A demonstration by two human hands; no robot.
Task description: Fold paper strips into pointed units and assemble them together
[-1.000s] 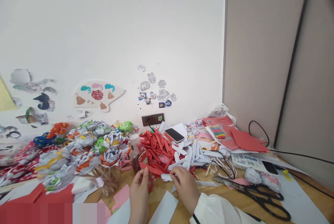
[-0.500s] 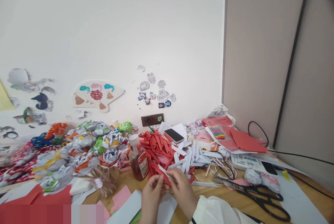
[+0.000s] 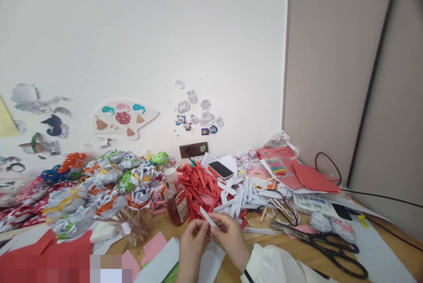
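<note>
My left hand (image 3: 193, 241) and my right hand (image 3: 233, 237) meet at the front of the table, fingers pinched together. A folded white paper strip (image 3: 207, 217) sticks up between them, my right fingers on its lower end. Of the folded red paper strip (image 3: 209, 229) in my left fingers, only a little shows; how the two strips join is hidden. Just beyond lie a heap of folded red strips (image 3: 200, 184) and a heap of folded white strips (image 3: 243, 197). Flat white paper (image 3: 211, 263) lies under my hands.
A bottle of red-brown liquid (image 3: 176, 203) stands left of the red heap, near a cup of sticks (image 3: 132, 228). Woven paper pieces (image 3: 109, 186) pile up at left. A phone (image 3: 220, 170) rests behind the strips. Large black-handled scissors (image 3: 330, 245) lie at right.
My hands were apart, red strip in the left and white strip in the right. They have come together, the left moving right, and the white strip now stands between them.
</note>
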